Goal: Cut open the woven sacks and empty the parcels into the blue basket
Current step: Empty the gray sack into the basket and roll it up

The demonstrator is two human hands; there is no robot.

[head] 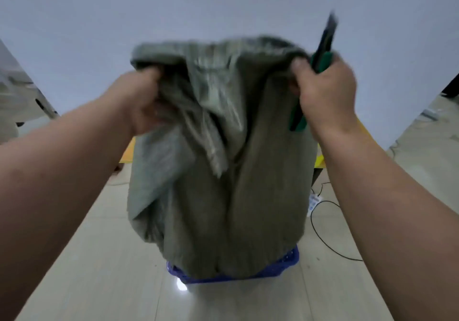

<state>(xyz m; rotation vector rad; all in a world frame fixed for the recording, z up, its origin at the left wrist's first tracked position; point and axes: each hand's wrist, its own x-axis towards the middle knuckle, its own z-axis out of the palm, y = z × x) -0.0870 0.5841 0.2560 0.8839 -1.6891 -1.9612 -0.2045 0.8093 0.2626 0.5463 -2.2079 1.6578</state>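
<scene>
1. Your left hand (142,99), left of centre in the frame, is closed in a fist on a bunched top corner of the grey-green woven sack (223,171).
2. Your right hand (325,92), right of centre, is clenched on the opposite top corner of the sack and, in the same grip, on a green-handled cutter (320,54).
3. The cutter's dark upper end sticks up past your knuckles toward the top of the frame; its green lower end shows beneath your palm, lying against the sack's right side. Motion blur hides whether a blade is out.
4. The sack hangs between your 2 hands down the middle of the frame, creased and folded near the left grip, fuller toward the bottom.
5. Its lower end sits inside the blue basket (288,263) at the lower centre; only the basket's perforated rim shows around the fabric.
6. The parcels are not visible; the sack covers the basket's interior.
7. The basket stands on a pale tiled floor (99,271), with a bright glare spot just in front of its rim.
8. A black cable (323,236) runs across the floor to the right of the basket, and yellow edges (128,151) show behind the sack on both sides.
</scene>
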